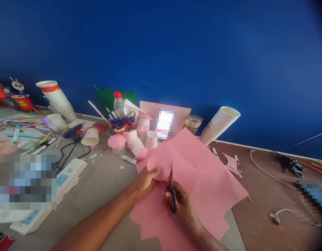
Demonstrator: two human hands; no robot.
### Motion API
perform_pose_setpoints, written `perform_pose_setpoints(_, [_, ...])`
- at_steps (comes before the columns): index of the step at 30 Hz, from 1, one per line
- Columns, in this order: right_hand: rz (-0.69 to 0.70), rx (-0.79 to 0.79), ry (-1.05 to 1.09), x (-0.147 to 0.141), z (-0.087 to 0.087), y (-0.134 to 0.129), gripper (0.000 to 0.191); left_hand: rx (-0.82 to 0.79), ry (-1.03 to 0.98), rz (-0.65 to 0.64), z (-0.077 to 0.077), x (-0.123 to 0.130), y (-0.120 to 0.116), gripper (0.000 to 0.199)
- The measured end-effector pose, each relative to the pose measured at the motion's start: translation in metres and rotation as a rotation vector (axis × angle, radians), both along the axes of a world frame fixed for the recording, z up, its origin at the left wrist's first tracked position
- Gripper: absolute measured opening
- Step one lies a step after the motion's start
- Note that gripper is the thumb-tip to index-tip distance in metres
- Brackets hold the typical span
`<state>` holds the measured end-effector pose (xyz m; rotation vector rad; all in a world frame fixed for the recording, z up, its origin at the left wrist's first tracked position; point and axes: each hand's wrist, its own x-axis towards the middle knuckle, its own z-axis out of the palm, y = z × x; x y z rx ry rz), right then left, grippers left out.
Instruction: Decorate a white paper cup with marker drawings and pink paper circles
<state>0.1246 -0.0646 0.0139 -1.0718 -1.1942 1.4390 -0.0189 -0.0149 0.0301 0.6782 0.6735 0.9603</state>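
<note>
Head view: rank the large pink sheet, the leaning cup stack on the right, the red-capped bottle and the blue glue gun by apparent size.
1. Pink sheet
2. Cup stack
3. Bottle and glue gun: too alike to rank; the bottle is partly hidden.

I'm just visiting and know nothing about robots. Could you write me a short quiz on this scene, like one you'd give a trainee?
1. Multiple choice: which hand grips the scissors? A) left, B) right, C) both.
2. True or false: the clear bottle near the paper cups has a green cap.
3. Fill in the blank: the left hand holds a rounded piece of ____ paper.

Key:
1. B: the right hand has them.
2. False: the cap on the bottle is red.
3. Pink.
</note>
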Motion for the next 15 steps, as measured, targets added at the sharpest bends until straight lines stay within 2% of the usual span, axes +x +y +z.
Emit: perform_pose_setpoints(15, [-0.025, -0.010, -0.107, 0.0000, 0.0018, -0.0024, 0.034, 0.018, 0.023, 0.002, 0.0010, -0.0053, 0.0065, 0.024])
